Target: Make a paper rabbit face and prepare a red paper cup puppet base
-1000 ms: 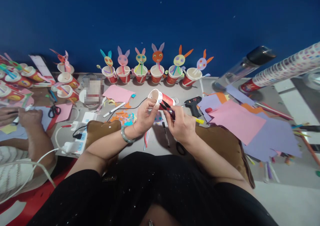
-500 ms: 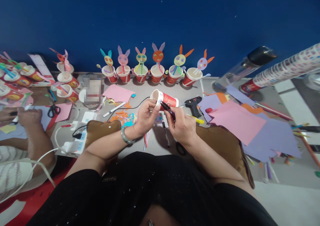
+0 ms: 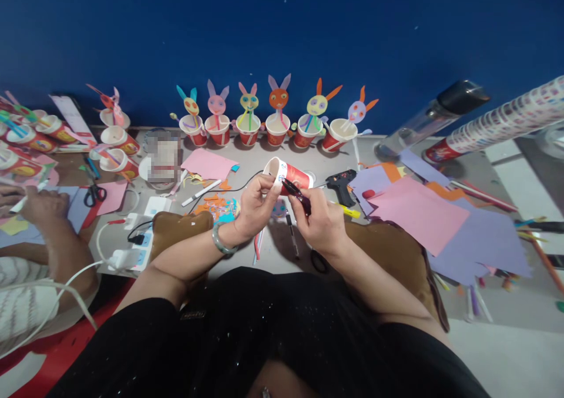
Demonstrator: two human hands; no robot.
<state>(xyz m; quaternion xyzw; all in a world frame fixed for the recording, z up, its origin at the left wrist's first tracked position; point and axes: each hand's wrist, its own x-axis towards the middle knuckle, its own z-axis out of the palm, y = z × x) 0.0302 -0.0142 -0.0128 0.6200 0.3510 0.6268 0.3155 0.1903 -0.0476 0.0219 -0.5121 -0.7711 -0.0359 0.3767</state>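
My left hand (image 3: 258,207) pinches a red and white paper cup (image 3: 300,176) by its rim. The cup is tipped on its side, mouth toward the left, with small blue marks on the white band. In my right hand (image 3: 324,221) is a dark pointed tool (image 3: 291,187), its tip at the cup's white band. Fingers hide most of the tool, so its kind is unclear. Below the hands lie a pen (image 3: 292,235) and a round face cutout (image 3: 279,208). A black glue gun (image 3: 341,187) rests right of the cup.
Rabbit-faced cups (image 3: 277,130) line the back wall. Coloured paper (image 3: 418,210), a clear bottle (image 3: 434,116) and a cup stack (image 3: 497,119) are on the right. Left are paper scraps (image 3: 220,207), a power strip (image 3: 147,239), scissors (image 3: 94,195) and another person's hands (image 3: 44,203).
The cup and the tool have shifted very slightly, with the tool's tip still at the white band. At the left, the other person's hands and white pen have moved.
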